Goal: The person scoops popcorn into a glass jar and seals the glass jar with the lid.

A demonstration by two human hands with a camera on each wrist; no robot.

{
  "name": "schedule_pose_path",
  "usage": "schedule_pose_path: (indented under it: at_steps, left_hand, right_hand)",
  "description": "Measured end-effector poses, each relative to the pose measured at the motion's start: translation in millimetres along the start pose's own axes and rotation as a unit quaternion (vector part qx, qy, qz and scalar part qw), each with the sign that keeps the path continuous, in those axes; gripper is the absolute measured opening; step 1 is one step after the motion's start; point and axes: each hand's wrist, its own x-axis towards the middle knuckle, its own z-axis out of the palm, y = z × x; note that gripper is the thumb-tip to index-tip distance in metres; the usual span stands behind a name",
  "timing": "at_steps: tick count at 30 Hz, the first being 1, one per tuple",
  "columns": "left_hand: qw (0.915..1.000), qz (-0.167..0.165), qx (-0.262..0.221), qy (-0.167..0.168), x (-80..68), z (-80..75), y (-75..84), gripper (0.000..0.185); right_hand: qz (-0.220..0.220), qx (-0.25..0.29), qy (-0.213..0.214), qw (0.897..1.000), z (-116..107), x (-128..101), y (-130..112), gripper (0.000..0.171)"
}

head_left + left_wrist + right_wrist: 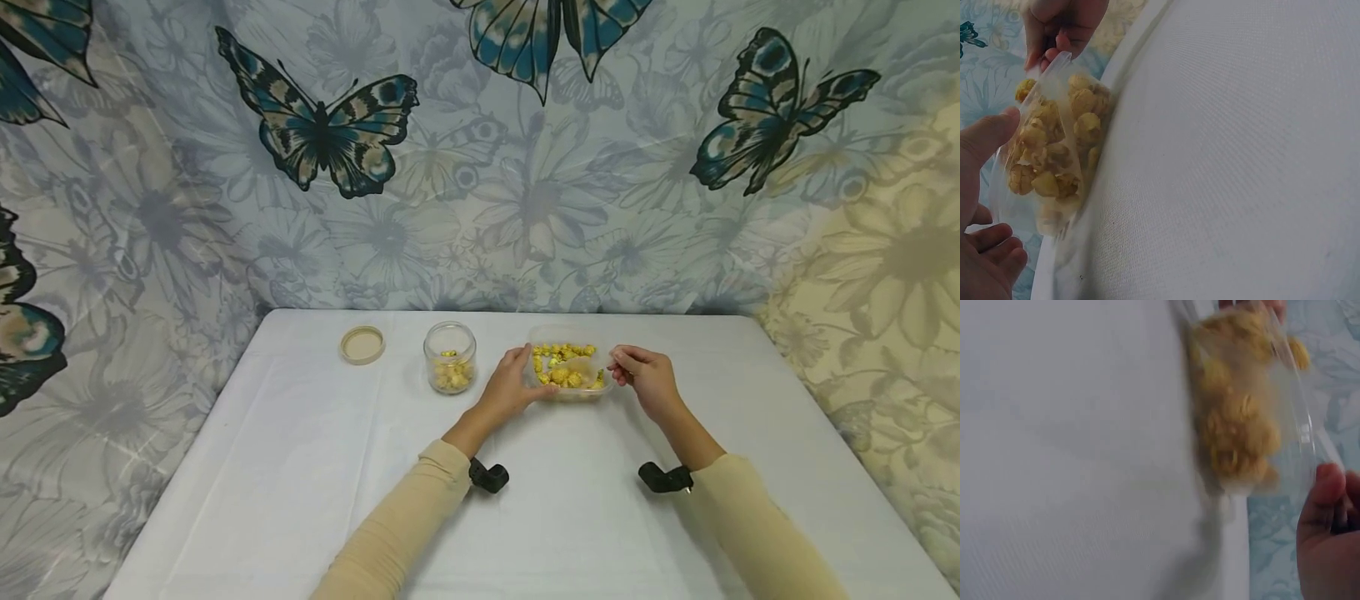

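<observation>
A clear plastic container (567, 367) sits toward the 12 o'clock edge of the white-covered surface (300, 483), filled partway with yellow popcorn-like pieces (561, 375). The left hand (513, 385) grips its 9 o'clock end, thumb along the near rim and fingers curled round the side. The right hand (645, 377) is at the 3 o'clock end, fingertips pinched at the container's rim — the left wrist view shows those fingers (1054, 44) nipping the thin clear edge, so this hand is grasping the tub too, though lightly.

At 9 o'clock of the container, just beside the left hand, stands a small glass jar (450, 357), open, with a shallow layer of the same yellow pieces at its bottom. Its beige lid (362, 344) lies flat farther out at 9 o'clock, apart from the jar.

The container looks thin-walled and light, and I judge that it will flex if squeezed — a hard pinch on one wall could buckle it and spill pieces. The contents are loose and dry, likely to roll or bounce on any tilt. The safest hold is at the two short ends, near the rim where the plastic is stiffest, with support under the base if it is lifted. The glass jar is rigid, smooth and heavier than the tub; it is best taken round its body.
</observation>
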Motion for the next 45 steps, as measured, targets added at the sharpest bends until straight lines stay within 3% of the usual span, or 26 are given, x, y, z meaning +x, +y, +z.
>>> schedule_pose_path:
  at_steps: [5,13,25,37,45]
  left_hand:
    - [0.9999,-0.008,-0.008,-0.001,-0.1,-2.8,3.9,0.094]
    - [1.0,-0.006,-0.005,-0.005,-1.8,-1.6,4.7,0.093]
    - [0.9999,-0.006,-0.007,-0.007,-3.9,-0.2,2.8,0.095]
    - [0.9999,-0.007,-0.009,-0.004,-1.7,-0.1,1.5,0.094]
    - [0.9999,-0.009,-0.009,0.002,-1.6,1.3,1.2,0.093]
  right_hand:
    - [0.062,0.028,0.064,0.996,11,-8,-7,0.026]
    - [0.148,0.066,0.15,0.975,19,-9,-15,0.026]
    - [0.203,0.167,0.136,0.955,10,-10,-17,0.026]
    - [0.193,0.176,0.158,0.952,6,-7,-13,0.011]
    - [0.19,0.194,0.155,0.95,3,-7,-12,0.017]
